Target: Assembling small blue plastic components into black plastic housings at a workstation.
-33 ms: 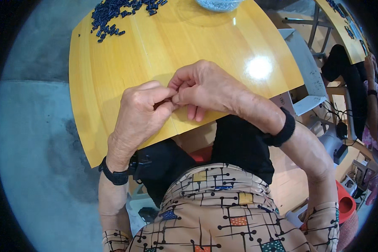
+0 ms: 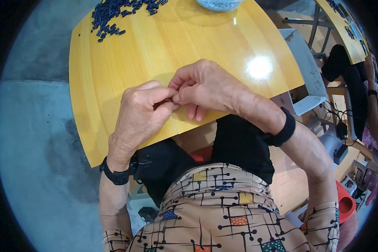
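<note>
My left hand (image 2: 140,110) and my right hand (image 2: 201,87) meet fingertip to fingertip above the near edge of the yellow wooden table (image 2: 206,46). Both are pinched closed. Whatever lies between the fingertips is too small and too covered by the fingers to make out. Two fingers of my right hand hang curled below the pinch. Toward the far left of the table lies a loose pile of small dark cylindrical parts (image 2: 109,14), well away from both hands.
A clear bowl of small shiny pieces (image 2: 219,4) stands at the table's far edge. An open box (image 2: 308,71) sits by the right side. Farther right, another person's arm (image 2: 370,80) is near a second table (image 2: 348,35). A red container (image 2: 345,203) stands low right.
</note>
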A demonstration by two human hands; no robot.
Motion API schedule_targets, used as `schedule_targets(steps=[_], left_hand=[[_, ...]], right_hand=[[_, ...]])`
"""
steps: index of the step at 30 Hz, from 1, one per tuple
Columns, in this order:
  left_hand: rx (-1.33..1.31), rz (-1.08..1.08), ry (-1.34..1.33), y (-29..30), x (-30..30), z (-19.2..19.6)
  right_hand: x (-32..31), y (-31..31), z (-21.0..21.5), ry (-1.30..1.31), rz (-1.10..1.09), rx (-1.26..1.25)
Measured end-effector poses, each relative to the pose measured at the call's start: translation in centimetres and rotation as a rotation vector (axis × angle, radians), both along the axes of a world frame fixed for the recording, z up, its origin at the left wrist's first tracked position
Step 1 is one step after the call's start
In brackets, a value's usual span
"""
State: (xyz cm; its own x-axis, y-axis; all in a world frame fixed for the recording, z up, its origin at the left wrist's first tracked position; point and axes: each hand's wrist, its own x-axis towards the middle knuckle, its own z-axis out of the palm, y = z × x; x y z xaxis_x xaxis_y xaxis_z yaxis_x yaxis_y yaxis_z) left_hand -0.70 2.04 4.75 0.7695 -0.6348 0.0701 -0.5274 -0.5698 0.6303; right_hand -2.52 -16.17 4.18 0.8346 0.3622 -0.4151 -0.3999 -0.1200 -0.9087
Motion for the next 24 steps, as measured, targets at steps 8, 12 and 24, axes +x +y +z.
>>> schedule_targets(steps=[8, 12, 24], left_hand=[[-0.265, 0.039, 0.041, 0.9, -0.3, -1.9], [-0.322, 0.005, 0.013, 1.1, 0.0, -2.6], [-0.322, -0.031, -0.050, 1.6, 0.0, -3.2]], right_hand=[[-0.2, 0.2, 0.3, -0.003, -0.011, -0.001], [-0.2, 0.2, -0.2, 0.013, -0.032, 0.021], [0.5, 0.0, -0.2, 0.011, 0.051, 0.054]])
